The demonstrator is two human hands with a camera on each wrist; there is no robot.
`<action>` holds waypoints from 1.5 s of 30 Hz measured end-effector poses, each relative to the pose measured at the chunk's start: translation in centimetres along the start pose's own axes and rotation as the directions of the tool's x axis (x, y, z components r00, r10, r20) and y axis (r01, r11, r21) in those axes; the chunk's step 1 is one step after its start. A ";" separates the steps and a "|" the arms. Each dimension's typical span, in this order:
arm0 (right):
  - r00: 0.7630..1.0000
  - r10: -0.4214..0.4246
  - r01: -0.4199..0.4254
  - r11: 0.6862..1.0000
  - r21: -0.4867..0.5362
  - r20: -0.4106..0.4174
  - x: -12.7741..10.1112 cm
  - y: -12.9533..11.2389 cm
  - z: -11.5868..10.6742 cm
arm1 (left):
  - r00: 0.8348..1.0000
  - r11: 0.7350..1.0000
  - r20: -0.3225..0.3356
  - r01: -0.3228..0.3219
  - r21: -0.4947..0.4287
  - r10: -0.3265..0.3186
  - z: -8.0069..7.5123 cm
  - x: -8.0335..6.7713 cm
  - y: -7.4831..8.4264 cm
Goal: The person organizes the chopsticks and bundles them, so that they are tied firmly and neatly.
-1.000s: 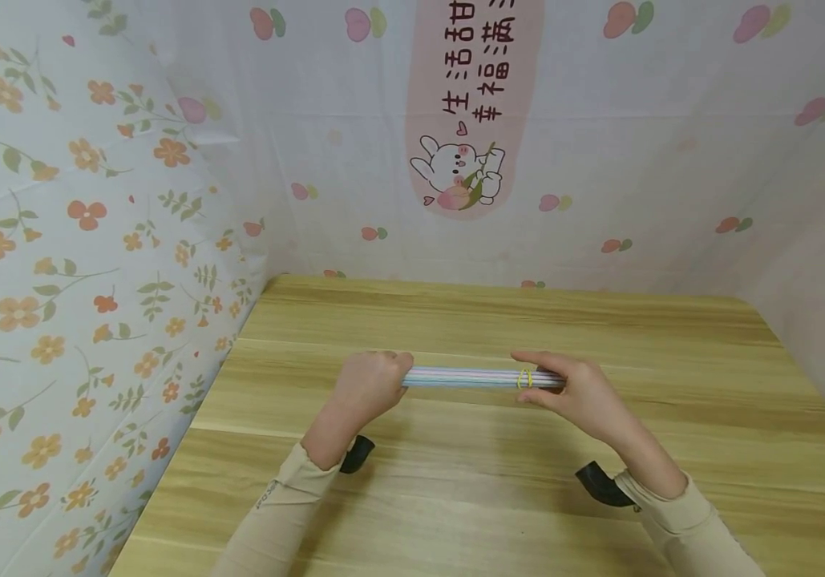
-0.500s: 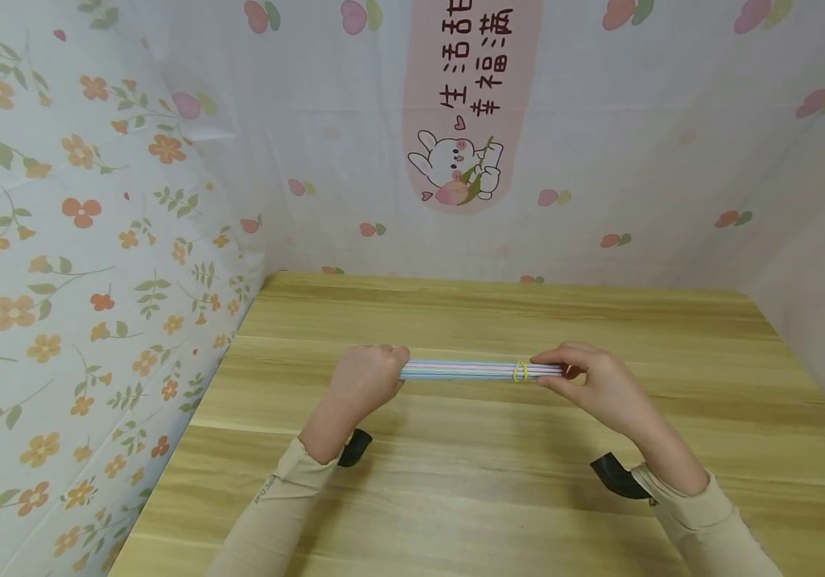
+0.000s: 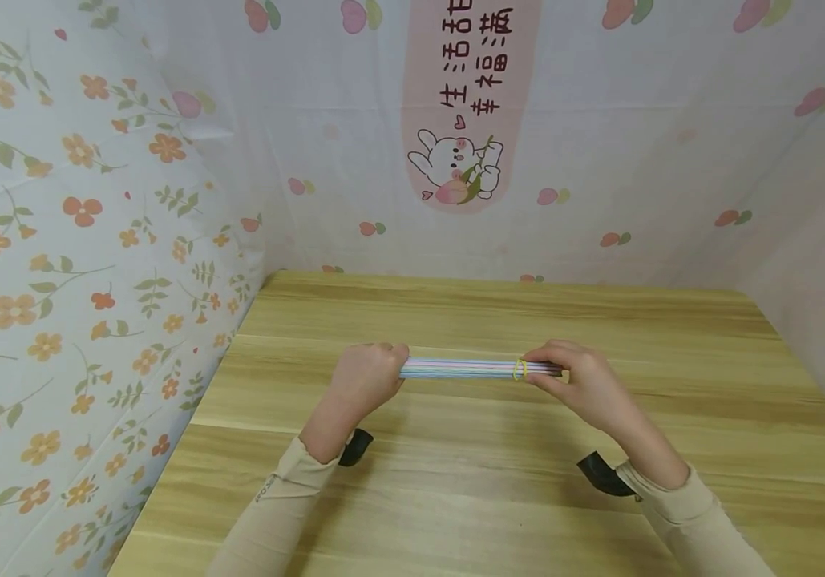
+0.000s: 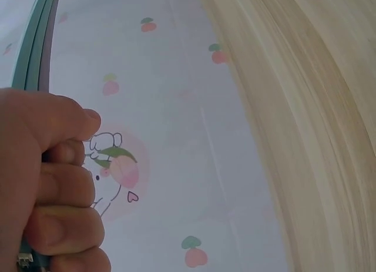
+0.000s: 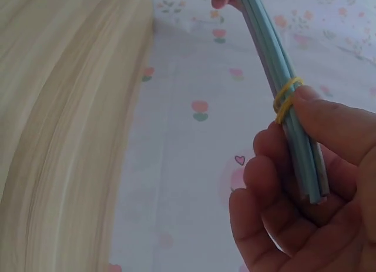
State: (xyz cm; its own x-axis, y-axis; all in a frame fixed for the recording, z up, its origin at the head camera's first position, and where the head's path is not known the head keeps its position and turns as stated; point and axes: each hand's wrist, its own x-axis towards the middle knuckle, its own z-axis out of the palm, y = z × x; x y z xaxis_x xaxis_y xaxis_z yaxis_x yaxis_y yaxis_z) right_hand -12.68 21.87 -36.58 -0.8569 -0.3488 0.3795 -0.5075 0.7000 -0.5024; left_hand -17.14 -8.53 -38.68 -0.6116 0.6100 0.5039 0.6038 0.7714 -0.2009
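A bundle of slim pencil-like sticks [image 3: 459, 369] in pastel blue, green and pink lies level between the two hands, above the table. My left hand [image 3: 369, 375] grips its left end in a fist that hides that end. Near the right end a yellow rubber band [image 3: 519, 369] is wound around the sticks. My right hand [image 3: 581, 381] pinches the bundle beside the band. In the right wrist view, the thumb tip is right at the rubber band [image 5: 286, 100], with the other fingers curled beneath the sticks' blunt ends [image 5: 314, 192].
The wood-grain table [image 3: 455, 497] spreads under both hands. Behind it hangs a white printed cloth [image 3: 600, 144] with a rabbit picture, and a flowered cloth [image 3: 95, 280] covers the left side. Black curved pieces [image 3: 603, 474] stick out at both sleeve cuffs.
My right hand slid outward toward the sticks' right end, then came back in to the rubber band. My left hand has kept its grip with little movement.
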 end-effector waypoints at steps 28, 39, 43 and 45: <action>0.998 -0.056 0.056 0.998 -0.003 0.026 0.3 -0.6 1.5 | 0.999 0.999 -0.019 -0.028 -0.021 0.028 0.3 0.1 0.4; 0.999 -0.016 0.020 0.997 -0.076 0.052 0.3 -0.9 1.1 | 0.999 0.999 -0.005 -0.033 -0.022 0.032 0.1 0.4 0.4; 0.999 -0.021 0.022 0.999 -0.050 0.039 0.2 -0.8 0.7 | 1.000 0.999 0.009 -0.028 -0.020 0.028 0.1 0.4 0.3; 0.999 -0.019 0.020 0.999 -0.046 0.027 0.1 -0.7 0.5 | 0.999 0.999 0.020 -0.024 -0.022 0.025 0.1 0.4 0.3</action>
State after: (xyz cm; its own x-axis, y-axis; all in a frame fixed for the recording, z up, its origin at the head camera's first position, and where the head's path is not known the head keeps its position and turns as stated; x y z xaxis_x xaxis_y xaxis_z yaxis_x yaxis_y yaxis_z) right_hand -12.46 21.06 -36.61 -0.8494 -0.3785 0.3678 -0.5198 0.7206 -0.4589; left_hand -17.24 -8.04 -38.67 -0.6066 0.6325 0.4816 0.6297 0.7521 -0.1947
